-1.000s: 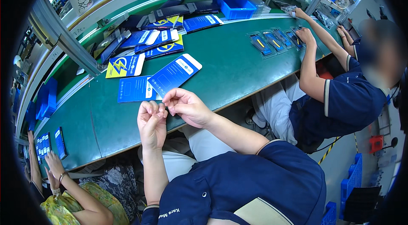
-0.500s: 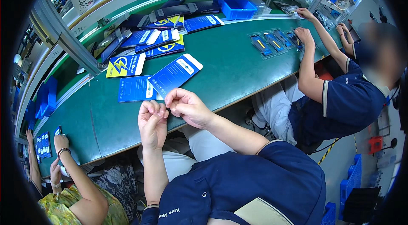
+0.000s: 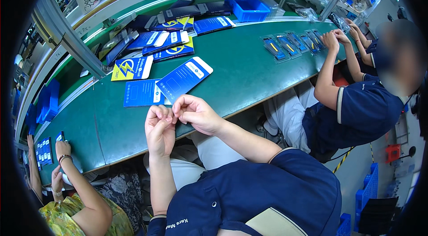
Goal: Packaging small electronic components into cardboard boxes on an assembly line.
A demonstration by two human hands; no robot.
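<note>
"Looking at the near edge of the counter (image 3: 240, 73), how do the hands stand?"

"Both are raised there, side by side. The left hand (image 3: 161, 131) is upright, fingers bent over and thumb folded toward them. The right hand (image 3: 197, 113) reaches in from the right with fingers curled and thumb bent in. The two sets of fingers meet, or very nearly."

"Is anything between them?"

"I cannot tell. They are mostly closed up, and something small or thin could be hidden there."

"What lies closest?"

"A slanted blue carton (image 3: 183, 80) with a white end, just beyond the right hand. Whether its near corner touches the fingers, I cannot tell. It overlaps the right end of a flat blue carton (image 3: 141, 93) to the left."

"And farther off?"

"A yellow-and-blue carton (image 3: 131, 69) with a lightning-bolt emblem, far and left of that pair, then a loose heap of cartons (image 3: 151, 40). Right of the heap, at the far side, is a blue plastic bin (image 3: 252, 14). Over on the right is a row of clear packs (image 3: 289, 45); a co-worker's hands (image 3: 335, 40) are close together beside its right end."

"Anyone on the left?"

"A seated person (image 3: 89, 213), one hand (image 3: 62, 148) at a narrow blue box (image 3: 59, 136), near some small blue packs (image 3: 44, 152)."
</note>
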